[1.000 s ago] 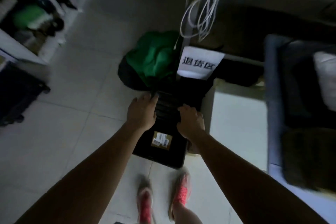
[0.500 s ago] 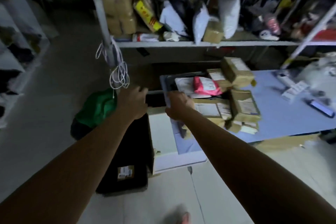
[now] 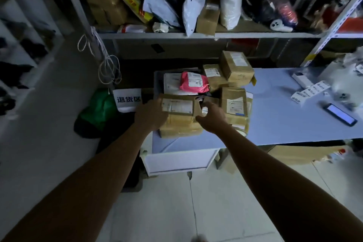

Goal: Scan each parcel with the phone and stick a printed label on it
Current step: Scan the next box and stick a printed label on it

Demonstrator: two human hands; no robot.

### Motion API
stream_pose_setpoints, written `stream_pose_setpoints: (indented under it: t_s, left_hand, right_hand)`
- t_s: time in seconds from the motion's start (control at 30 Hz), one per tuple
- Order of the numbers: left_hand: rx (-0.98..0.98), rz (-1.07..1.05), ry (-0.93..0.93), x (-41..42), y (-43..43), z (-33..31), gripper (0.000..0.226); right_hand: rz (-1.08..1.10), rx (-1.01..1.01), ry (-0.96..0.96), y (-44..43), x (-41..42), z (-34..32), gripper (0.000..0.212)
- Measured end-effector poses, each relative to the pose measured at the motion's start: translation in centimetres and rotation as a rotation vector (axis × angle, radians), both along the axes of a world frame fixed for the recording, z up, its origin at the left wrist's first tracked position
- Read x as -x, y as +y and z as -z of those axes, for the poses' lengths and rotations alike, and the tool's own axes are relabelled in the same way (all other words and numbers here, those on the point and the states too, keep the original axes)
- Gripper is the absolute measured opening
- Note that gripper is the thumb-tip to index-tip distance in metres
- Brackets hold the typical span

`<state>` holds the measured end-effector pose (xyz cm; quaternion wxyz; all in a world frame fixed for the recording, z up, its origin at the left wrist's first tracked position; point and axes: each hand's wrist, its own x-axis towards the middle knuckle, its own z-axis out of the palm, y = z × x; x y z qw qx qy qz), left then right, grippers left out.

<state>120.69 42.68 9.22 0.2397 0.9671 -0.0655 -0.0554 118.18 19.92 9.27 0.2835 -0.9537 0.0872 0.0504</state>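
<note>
**Cardboard parcel (image 3: pixel 179 112) held at both ends on a crowded table (image 3: pixel 275 120)**

A person's left hand (image 3: pixel 150 114) and right hand (image 3: pixel 212 117) close on the cardboard parcel at the front of a heap at the table's left end. It appears to sit on a second brown box (image 3: pixel 180 130) close to the table's near edge. The left fingers (image 3: pixel 158 104) wrap its left end. The right fingers (image 3: pixel 209 105) curl over the right end, where a flap looks loose, with the thumb on the near face. Both hands seem to be gripping, though the dim light blurs the exact contact.

The danger lies in the stack. A quick lift could drag the lower box off the near edge. It could also nudge the taller box (image 3: pixel 235 104) touching the right hand, or the pink mailer (image 3: pixel 193 82) lying just behind. If that flap bears the load, it may bend or tear and let the parcel slip.

The phone (image 3: pixel 339 114), its screen lit, and the strip of printed labels (image 3: pixel 310 91) lie well apart from the heap, over on the right of the table. With both hands occupied, the parcel probably has to be set down nearer them before it can be scanned. The poor light may also make its shipping label hard to read.
</note>
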Motion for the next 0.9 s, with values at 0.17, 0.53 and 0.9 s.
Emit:
stream_pose_setpoints:
  t_s: [0.17,0.53,0.9]
  left_hand:
    - [0.428,-0.265,0.241,-0.7,-1.7,2.9,0.048]
    - [0.783,-0.423,0.221,-4.3,-2.3,7.0,0.036]
    - [0.739,-0.185,-0.042,-8.3,-14.3,0.9,0.042]
  right_hand:
    - [0.005,-0.136,0.063,-1.9,-1.8,3.6,0.072]
    - [0.145,-0.697,0.128,1.1,-6.0,6.1,0.056]
    - [0.238,-0.708,-0.113,-10.7,-9.0,1.1,0.046]
